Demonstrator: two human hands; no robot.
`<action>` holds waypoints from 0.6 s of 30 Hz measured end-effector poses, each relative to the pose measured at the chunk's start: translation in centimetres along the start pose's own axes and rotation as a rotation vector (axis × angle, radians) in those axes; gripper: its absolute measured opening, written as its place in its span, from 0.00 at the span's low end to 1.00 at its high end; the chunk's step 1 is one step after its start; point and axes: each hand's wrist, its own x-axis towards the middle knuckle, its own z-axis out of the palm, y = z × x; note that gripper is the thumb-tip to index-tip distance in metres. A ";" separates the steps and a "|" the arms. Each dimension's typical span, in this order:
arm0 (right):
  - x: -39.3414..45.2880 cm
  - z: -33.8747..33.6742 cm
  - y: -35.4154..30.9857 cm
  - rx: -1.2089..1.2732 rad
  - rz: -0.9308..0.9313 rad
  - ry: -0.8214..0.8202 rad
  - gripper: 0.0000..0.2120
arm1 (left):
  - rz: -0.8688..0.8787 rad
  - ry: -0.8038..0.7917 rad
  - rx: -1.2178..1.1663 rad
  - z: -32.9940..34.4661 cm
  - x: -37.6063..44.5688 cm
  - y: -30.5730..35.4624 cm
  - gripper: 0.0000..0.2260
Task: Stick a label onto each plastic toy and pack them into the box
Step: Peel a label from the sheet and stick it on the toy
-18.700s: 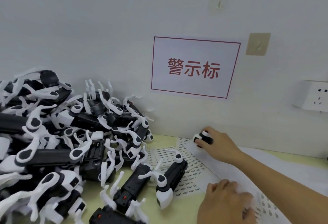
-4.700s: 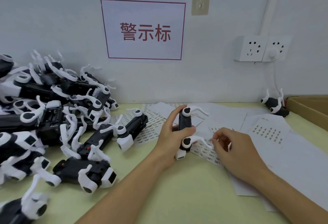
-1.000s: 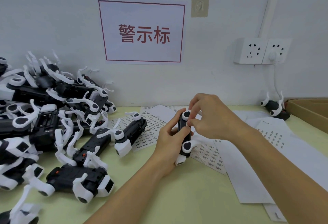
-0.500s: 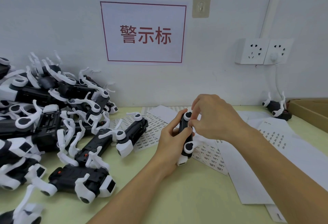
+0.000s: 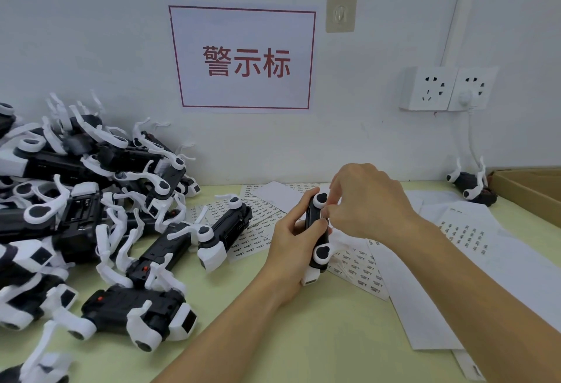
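Fingers (image 5: 296, 215) of the left hand (image 5: 291, 249) wrap the black-and-white toy (image 5: 315, 231), upright just above the desk (image 5: 303, 337); right hand (image 5: 367, 200) fingertips pinch together against its side. Press the label flat, rubbing outward. Box (image 5: 528, 191) waits far right.

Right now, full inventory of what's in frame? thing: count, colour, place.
held toy: one, black and white, centre, upright on the table.
toy pile: many, exact count unclear, black and white, left side of the table.
lone toy: one, black and white, far right by the wall, beside the box.
cardboard box: one, brown, right edge, partly out of frame.
label sheets: several, white, centre to right.
table: one, pale yellow-green.
wall sign: one, white, red border and text.
sockets: two, white, on the wall at right.
wall hook: one, clear, beside the sign.
left hand: grips the held toy.
right hand: fingertips pinched at the toy's upper side.
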 end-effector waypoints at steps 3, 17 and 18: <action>-0.1 -0.1 -0.1 0.012 0.024 -0.012 0.02 | 0.005 -0.010 0.003 0.0 -0.1 0.0 0.21; 0.5 -1.1 1.6 0.433 0.146 -0.258 0.02 | 0.001 -0.023 -0.035 -0.2 -0.2 0.2 0.22; 0.5 -1.2 1.8 0.447 0.134 -0.280 0.02 | -0.004 -0.023 -0.045 -0.2 -0.2 0.3 0.22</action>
